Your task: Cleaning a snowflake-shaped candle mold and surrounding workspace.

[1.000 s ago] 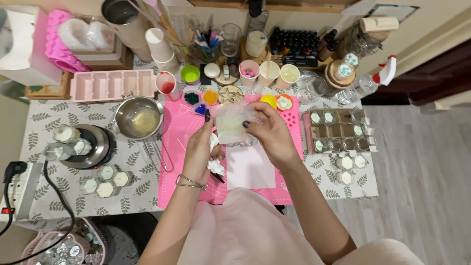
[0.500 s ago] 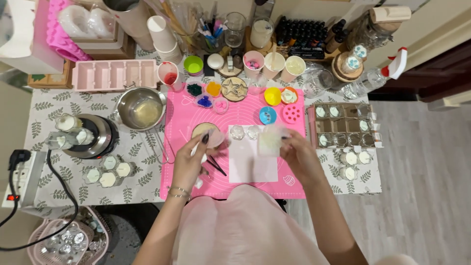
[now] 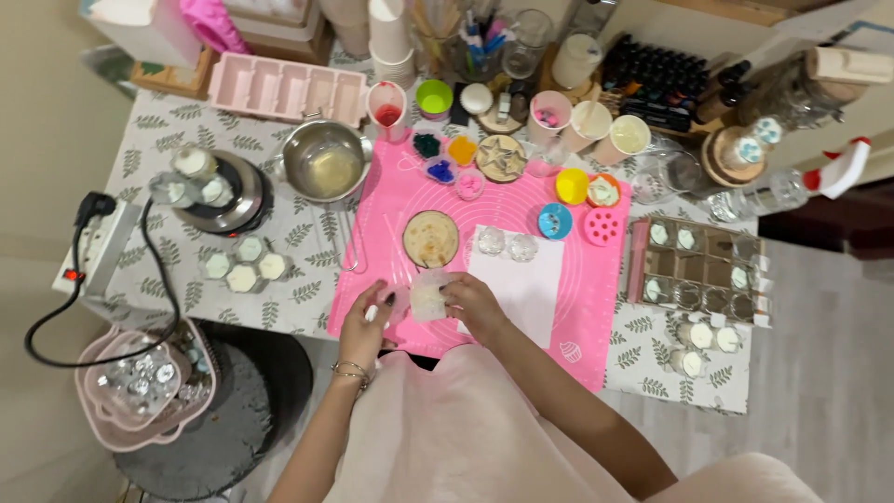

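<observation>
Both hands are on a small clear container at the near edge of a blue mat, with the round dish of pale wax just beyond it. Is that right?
Not quite: the mat is pink, not blue, as the head view shows. The rest stands: the left hand and right hand hold the small clear container at the mat's near edge, and the round dish of pale wax lies just beyond it.

White sheet (image 3: 520, 284) free; round dish (image 3: 430, 238) blocks ahead.

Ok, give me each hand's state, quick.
Left hand: fingers closed on the edge of the small translucent piece.
Right hand: gripping the same piece from the other side.
</observation>
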